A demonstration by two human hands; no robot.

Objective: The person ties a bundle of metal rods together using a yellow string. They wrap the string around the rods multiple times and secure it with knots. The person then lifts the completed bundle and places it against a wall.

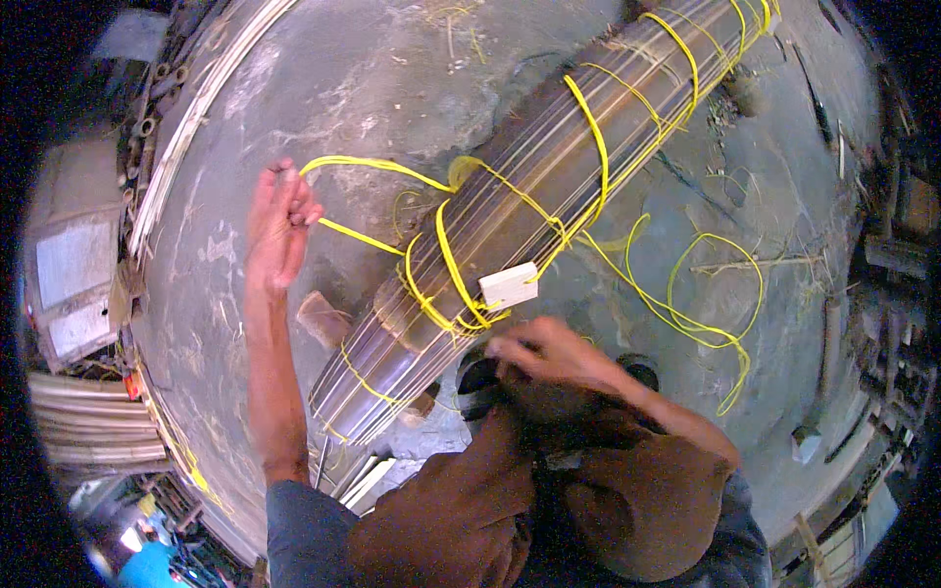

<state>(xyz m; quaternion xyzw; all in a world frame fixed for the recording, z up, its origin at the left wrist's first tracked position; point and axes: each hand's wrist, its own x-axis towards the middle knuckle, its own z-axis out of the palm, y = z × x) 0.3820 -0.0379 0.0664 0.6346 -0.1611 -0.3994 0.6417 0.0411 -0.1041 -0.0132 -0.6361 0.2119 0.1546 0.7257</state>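
Yellow cord [461,279] loops several times around the long bundle of thin bamboo strips [520,196], which lies on the grey concrete floor [372,88] and runs diagonally from the lower middle of the frame to the upper right. The left hand [279,230], at centre left, is clenched on the cord's end and stretched well away from the bundle, so the line between them looks taut, apparently to cinch the wraps. The right hand [544,353], just below the bundle's middle, pinches the cord beside a small pale wooden block [508,285] resting on the wraps, seemingly pinning that loop in place; slack cord [701,314] trails at centre right.
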